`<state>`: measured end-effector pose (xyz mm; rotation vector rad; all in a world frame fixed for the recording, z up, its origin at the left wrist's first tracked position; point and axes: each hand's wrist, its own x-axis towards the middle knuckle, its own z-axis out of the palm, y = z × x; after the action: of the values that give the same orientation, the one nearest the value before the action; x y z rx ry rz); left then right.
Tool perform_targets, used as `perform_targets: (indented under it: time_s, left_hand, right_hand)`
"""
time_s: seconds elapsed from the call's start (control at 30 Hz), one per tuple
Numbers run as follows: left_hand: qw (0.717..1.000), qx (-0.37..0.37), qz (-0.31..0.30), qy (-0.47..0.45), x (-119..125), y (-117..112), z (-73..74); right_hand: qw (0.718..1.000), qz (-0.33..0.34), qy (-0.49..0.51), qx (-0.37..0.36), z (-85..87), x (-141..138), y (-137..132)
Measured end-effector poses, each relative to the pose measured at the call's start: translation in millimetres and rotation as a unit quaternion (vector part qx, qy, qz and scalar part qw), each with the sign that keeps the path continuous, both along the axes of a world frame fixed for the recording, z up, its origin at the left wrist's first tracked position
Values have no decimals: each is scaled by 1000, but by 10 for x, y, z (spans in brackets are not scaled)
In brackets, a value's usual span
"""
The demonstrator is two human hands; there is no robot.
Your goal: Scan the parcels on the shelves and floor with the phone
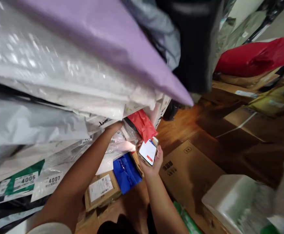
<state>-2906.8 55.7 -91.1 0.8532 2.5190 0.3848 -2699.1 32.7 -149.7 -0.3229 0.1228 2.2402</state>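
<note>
My right hand (158, 159) is wrapped round a smartphone (147, 151) with a lit, mostly white screen and a red button. A bright light shines from the phone's left side onto the plastic-wrapped parcels. My left hand (116, 127) reaches in among the stacked parcels on the left, and its fingers are hidden there. A red plastic mailer (143, 125) sticks out just above the phone, beside the left hand. Below them lie a blue plastic mailer (126, 173) and a cardboard box (102, 190) with a white label.
Overhead, a purple mailer (112, 42) and bubble-wrapped parcels (46, 71) jut out close to the camera. Labelled parcels, such as a green one (27, 177), fill the left. A large carton (188, 172), a white wrapped bundle (232, 195) and a red bag (256, 58) are on the right.
</note>
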Motion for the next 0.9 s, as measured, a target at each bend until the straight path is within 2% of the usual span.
perform_targets:
  time_s: [0.1, 0.2, 0.33, 0.4, 0.47, 0.5, 0.57, 0.6, 0.67, 0.73, 0.83, 0.9]
  left_hand:
    - [999, 30, 17, 34, -68, 16, -104]
    - [984, 170, 37, 29, -16, -131, -244]
    - [916, 385, 42, -103, 89, -451, -401]
    - [900, 413, 23, -136, 110, -607, -406]
    - [916, 379, 3, -133, 122, -739, -350]
    - [929, 356, -3, -102, 131, -791, -305]
    - [943, 329, -15, 41, 165, -863, -199]
    - [935, 325, -33, 140, 187, -884, -145]
    - [889, 297, -114, 330, 231, -910, -50]
    - [829, 226, -233, 454, 254, -939, 18]
    - [759, 110, -385, 514, 245, -1050, 73]
    - [739, 73, -460, 486, 254, -1173, 95]
  right_hand:
    - [997, 8, 21, 79, -185, -55, -27]
    - [986, 38, 27, 160, -382, -52, 43]
    - [965, 106, 55, 234, -657, 80, 266]
    - [956, 125, 60, 257, -767, 136, 353]
    - [952, 141, 55, 267, -846, 156, 377]
    - [952, 143, 46, 266, -878, 157, 361]
    - [959, 129, 11, 252, -946, 167, 282]
    - [963, 117, -15, 241, -988, 187, 226]
    - [968, 105, -75, 217, -1100, 268, 105]
    - [964, 136, -127, 190, -1247, 392, 7]
    - [945, 227, -177, 157, -1487, 590, -58]
    - [921, 306, -182, 157, -1623, 706, -58]
